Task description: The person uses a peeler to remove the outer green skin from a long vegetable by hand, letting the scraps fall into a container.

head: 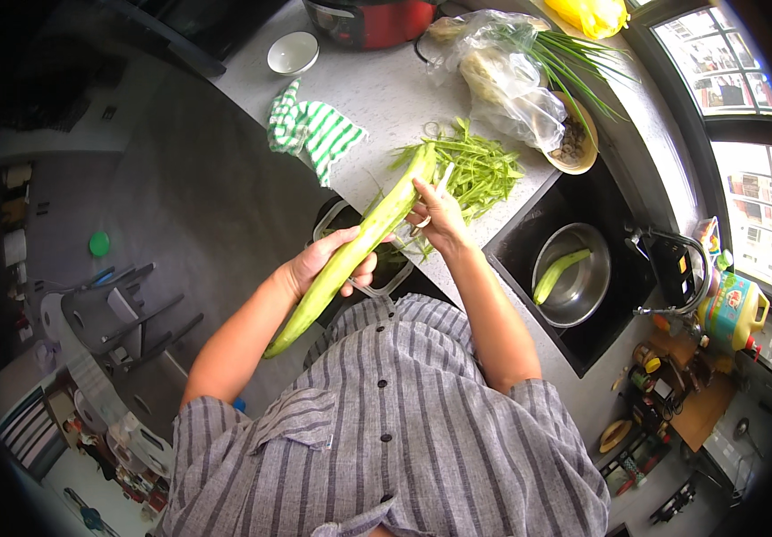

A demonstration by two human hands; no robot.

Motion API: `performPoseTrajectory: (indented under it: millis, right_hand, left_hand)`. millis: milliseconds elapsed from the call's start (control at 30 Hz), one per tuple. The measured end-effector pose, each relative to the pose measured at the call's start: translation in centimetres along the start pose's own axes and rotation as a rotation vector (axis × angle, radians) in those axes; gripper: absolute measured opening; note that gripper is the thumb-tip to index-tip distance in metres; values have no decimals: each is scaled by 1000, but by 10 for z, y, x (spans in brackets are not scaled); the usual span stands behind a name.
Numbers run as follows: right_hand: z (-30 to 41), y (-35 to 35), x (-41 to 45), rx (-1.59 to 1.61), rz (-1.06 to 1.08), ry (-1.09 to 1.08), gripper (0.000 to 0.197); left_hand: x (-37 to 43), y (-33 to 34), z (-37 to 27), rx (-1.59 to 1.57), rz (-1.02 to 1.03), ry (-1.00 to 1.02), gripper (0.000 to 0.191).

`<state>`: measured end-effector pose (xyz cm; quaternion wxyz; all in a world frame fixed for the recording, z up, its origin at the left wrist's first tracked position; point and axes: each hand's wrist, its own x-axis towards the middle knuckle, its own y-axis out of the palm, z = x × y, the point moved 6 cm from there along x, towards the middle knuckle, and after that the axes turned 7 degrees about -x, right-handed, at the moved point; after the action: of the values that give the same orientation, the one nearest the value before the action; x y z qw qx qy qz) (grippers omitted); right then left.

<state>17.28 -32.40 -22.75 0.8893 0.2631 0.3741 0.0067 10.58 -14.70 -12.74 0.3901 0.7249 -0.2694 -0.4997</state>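
My left hand [325, 262] grips a long pale-green gourd [359, 245], perhaps a loofah, round its lower half. The gourd slants from the counter edge down toward my left forearm, and its skin looks mostly peeled. In my right hand [441, 215] is a slim white tool [448, 176], apparently a peeler, held beside the upper half of the gourd; fingers hide part of it. A heap of green peelings [476, 168] lies on the speckled counter [386, 101] behind the gourd. Below the counter edge, a clear-rimmed bin [389, 285] holds some scraps.
A steel bowl [577, 299] with a shorter peeled gourd [558, 274] sits in the black sink [513, 252], beside the faucet [698, 258]. Around the counter are a striped cloth [318, 134], white bowl [293, 54], red cooker [392, 23], plastic bag [506, 80] and yellow bowl [587, 158].
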Motion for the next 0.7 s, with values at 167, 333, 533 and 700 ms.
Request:
performPoseTrajectory:
  millis: [167, 333, 533, 700]
  right_hand:
    - [19, 2, -17, -67, -133, -12, 37]
    - [37, -1, -33, -255, -347, -146, 43]
    - [49, 2, -51, 49, -162, -277, 27]
    - [39, 49, -73, -137, -60, -310, 24]
  left_hand:
    - [10, -15, -18, 189, -187, 94, 45]
    - [19, 0, -15, 186, -183, 21, 31]
    - [21, -5, 0, 88, -195, -39, 35]
    - [21, -8, 5, 121, -235, -16, 38]
